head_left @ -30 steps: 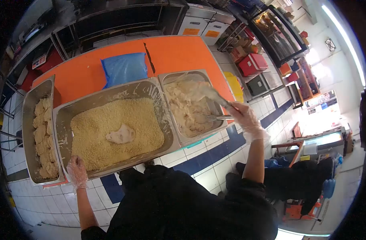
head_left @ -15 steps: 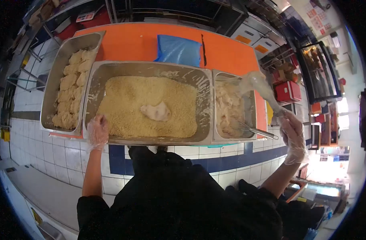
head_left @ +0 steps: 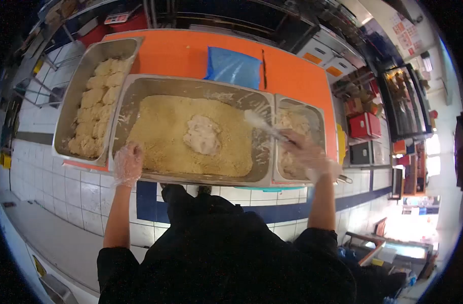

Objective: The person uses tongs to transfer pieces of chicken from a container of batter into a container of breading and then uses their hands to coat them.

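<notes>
Left hand (head_left: pixel 128 162) half-curls at the near-left edge of the crumb tray (head_left: pixel 191 86), hold unclear, right hand (head_left: pixel 305 154) closes round one blurred utensil (head_left: pixel 262 122) spanning its right edge, and one pale mound (head_left: pixel 203 135) sits between them, open crumbs (head_left: pixel 160 119) around.

Over the crumbs (head_left: pixel 158 129), free room runs between the left hand (head_left: pixel 128 162) and pale lump (head_left: pixel 203 136), the blue bag (head_left: pixel 234 68) blocking beyond.

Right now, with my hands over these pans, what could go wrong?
Pale coating on the utensil in your right hand could drip into the crumbs and clump them, since its tip hangs over the crumb pan's side.
A metal handle end sticks out past the right-hand pan, near your forearm, so you might knock it.
</notes>
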